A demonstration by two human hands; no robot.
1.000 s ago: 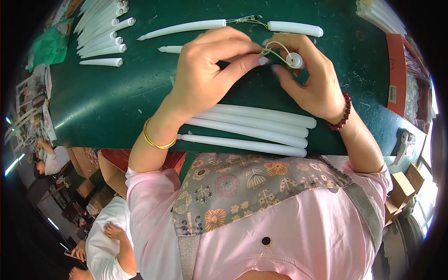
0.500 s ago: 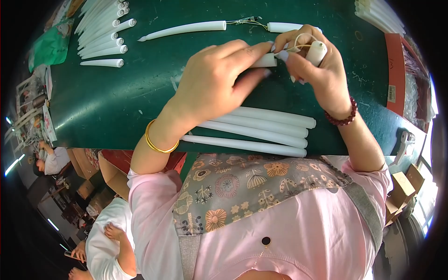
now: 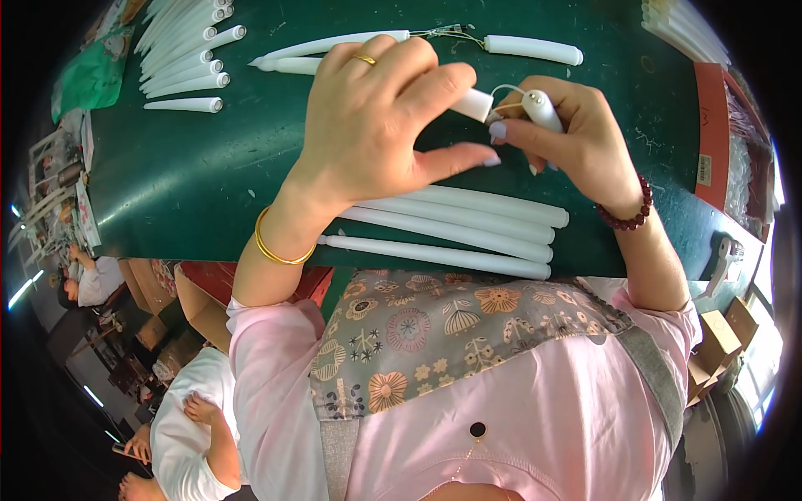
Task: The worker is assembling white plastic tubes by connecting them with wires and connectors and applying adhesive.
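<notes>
In my left hand [image 3: 376, 125] is a long white tapered LED candle [image 3: 474, 104]. The fingers curl over its middle while the thumb stands apart, and the hand hides much of its length. My right hand [image 3: 568, 134] is closed around a short white candle base [image 3: 543, 110] with a metal contact at its end. Two thin wires [image 3: 506, 90] loop from this base toward the candle's open end. My right thumb and fingertip pinch close to that end; what lies between them is too small to make out.
Several white candles [image 3: 468, 227] lie near the table's front edge. More candles [image 3: 188, 81] are lined up at the far left. Behind my hands lies another wired candle with its base [image 3: 535, 49]. A red box [image 3: 710, 134] and a tape dispenser [image 3: 725, 260] are at right.
The held candle's tapered tip has swung into view beyond my left hand. My left thumb has lifted away from the tube. The base and my right hand have moved slightly nearer.
</notes>
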